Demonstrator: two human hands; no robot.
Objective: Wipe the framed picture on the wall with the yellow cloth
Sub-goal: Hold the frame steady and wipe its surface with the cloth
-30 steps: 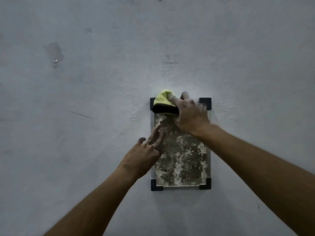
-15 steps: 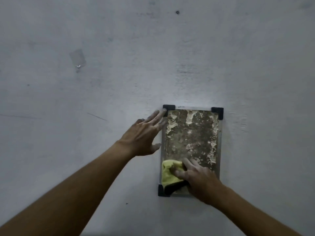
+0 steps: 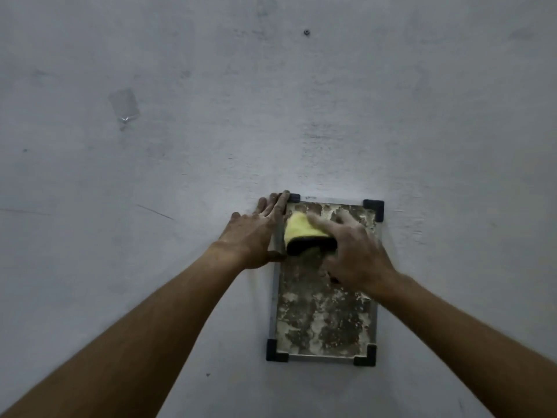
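Note:
The framed picture (image 3: pixel 324 321) hangs on the grey wall, a mottled brown and cream panel with a thin metal frame and black corner pieces. My right hand (image 3: pixel 354 251) presses the folded yellow cloth (image 3: pixel 301 233) flat against the picture's upper left part; the cloth has a dark underside. My left hand (image 3: pixel 256 233) lies flat with fingers spread on the wall, touching the frame's upper left edge and corner.
The wall (image 3: pixel 211 146) is bare grey plaster with scuffs. A piece of clear tape (image 3: pixel 125 107) sticks at the upper left, and a small screw or hole (image 3: pixel 306 32) sits above the picture.
My right hand has swept the cloth from the picture's lower left corner up to its upper left part. My left hand stays at the frame's upper left edge.

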